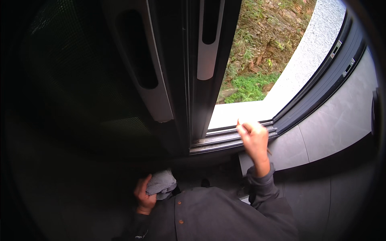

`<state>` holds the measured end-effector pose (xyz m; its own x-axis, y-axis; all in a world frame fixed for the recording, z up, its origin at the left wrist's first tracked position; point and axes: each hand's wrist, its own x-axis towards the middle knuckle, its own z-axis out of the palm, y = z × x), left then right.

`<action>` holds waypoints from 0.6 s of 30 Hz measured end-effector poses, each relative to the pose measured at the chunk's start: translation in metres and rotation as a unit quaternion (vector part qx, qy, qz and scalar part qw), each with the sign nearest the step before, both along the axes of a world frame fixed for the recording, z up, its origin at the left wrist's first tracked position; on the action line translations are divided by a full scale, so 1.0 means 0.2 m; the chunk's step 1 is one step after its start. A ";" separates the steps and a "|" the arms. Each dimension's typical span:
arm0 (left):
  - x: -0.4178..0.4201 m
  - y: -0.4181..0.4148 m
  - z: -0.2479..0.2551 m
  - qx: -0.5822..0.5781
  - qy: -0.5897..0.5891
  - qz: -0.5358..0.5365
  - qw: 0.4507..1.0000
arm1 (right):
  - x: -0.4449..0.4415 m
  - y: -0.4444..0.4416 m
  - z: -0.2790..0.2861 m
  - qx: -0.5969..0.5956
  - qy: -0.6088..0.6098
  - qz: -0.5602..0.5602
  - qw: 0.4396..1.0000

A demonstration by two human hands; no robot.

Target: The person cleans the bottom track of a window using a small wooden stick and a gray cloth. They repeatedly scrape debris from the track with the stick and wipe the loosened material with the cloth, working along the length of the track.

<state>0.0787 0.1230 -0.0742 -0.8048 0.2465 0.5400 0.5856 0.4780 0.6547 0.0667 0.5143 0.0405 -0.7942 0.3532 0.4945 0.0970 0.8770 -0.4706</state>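
In the lower left, my left hand [144, 194] holds a folded grey cloth [162, 182] in front of my body. My right hand [255, 138] is closed over the sliding window's bottom track [221, 141], near its right corner. A thin brown stick [269, 151] pokes out by the wrist, and a reddish tip shows beyond the fingers; the middle of the stick is hidden in the hand. Motion blurs the fingers, so I cannot tell whether they touch the track.
Dark sliding sashes with recessed handles [206, 60] stand at centre and left, with mesh [126, 125] on the left one. The right window jamb [325, 72] carries metal latch plates. Grey wall tiles [334, 111] border it. Outside are a white ledge [241, 113] and a rocky slope [268, 45].
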 end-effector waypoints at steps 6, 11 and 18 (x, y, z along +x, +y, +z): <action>-0.08 0.03 0.04 0.014 0.042 0.012 0.999 | -0.43 0.47 0.17 -0.114 0.297 -0.041 0.947; -0.18 -0.04 0.09 0.002 0.127 0.080 0.989 | -0.05 0.24 0.24 -0.414 0.348 0.188 0.820; -0.37 0.01 0.17 -0.070 0.194 0.140 0.968 | 0.42 0.17 0.01 -0.347 0.113 0.144 0.920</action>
